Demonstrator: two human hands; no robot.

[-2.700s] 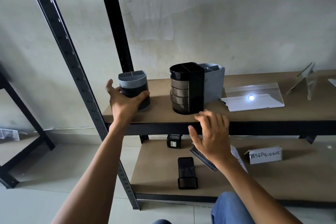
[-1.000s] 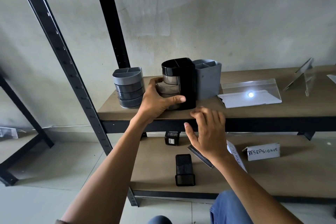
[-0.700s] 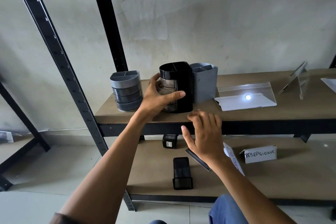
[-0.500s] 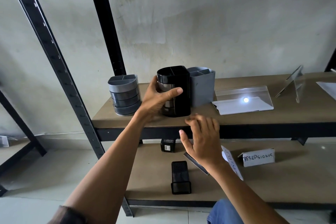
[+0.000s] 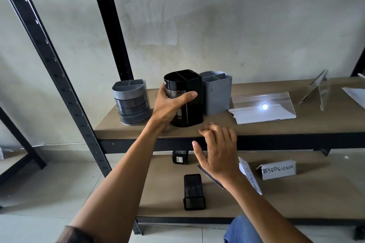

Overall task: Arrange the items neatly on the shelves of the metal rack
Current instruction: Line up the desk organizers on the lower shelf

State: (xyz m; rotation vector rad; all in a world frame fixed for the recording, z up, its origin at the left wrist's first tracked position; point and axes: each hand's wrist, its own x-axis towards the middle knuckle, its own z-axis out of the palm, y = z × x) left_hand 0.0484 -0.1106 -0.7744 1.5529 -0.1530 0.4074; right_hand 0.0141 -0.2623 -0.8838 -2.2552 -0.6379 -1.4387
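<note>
As the row apparently wanted squaring, left hand (image 5: 170, 105): wrapped round black organizer (image 5: 194, 111), upright on upper shelf (image 5: 276, 126), just beside grey holder (image 5: 217, 94).
Right hand (image 5: 217, 151): empty, fingers loosely curled, near shelf edge.

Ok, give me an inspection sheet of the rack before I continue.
Surface: brown upper shelf board, lower board beneath.
Job's things: black plastic desk organiser between grey tiered organiser and grey square pen holder; clear acrylic sign holder lying flat.
Clutter: black mesh pen cup and handwritten paper sign on lower board.
Grips: left grip holds black organiser; right grip hovers at shelf edge, empty.
Cables: possibly one along wall foot.
Surroundings: plaster wall, tiled floor.
</note>
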